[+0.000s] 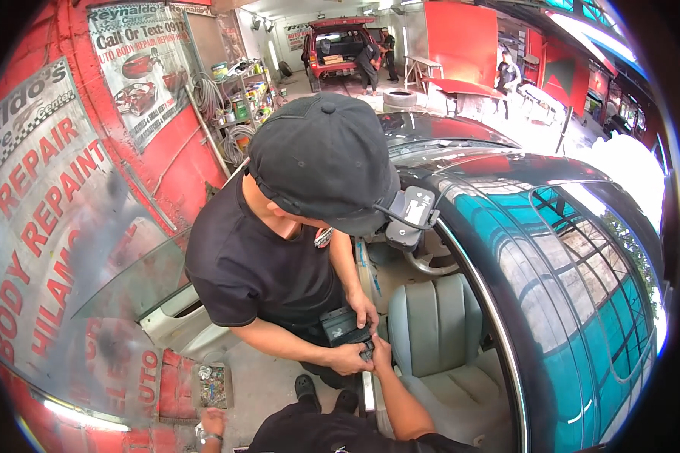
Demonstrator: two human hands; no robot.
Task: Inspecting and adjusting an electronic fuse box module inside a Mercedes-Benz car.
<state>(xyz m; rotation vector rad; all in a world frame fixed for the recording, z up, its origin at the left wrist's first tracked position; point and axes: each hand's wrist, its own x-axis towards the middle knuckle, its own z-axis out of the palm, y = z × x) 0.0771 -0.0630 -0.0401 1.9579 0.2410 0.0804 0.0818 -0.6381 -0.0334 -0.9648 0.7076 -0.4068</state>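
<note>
My right hand (383, 352) reaches up from the lower edge and closes its fingertips on a small black part (367, 350). A co-worker in a black cap and shirt grips the same part from the other side with both hands (350, 358). Just behind those hands, a dark box-like case (341, 326) is at the co-worker's waist. My left hand (214, 421), with a band at the wrist, hangs low at the left, its fingers loosely apart and nothing visible in them. The black part's exact kind is mostly hidden by fingers.
A dark car (499, 204) stands on the right, its grey seat (436, 325) showing through the doorway. The open door (177, 321) lies behind the co-worker. A tray of small bits (212, 386) sits by the red wall. Farther back are shelves (243, 98), a red vehicle (338, 53) and several people.
</note>
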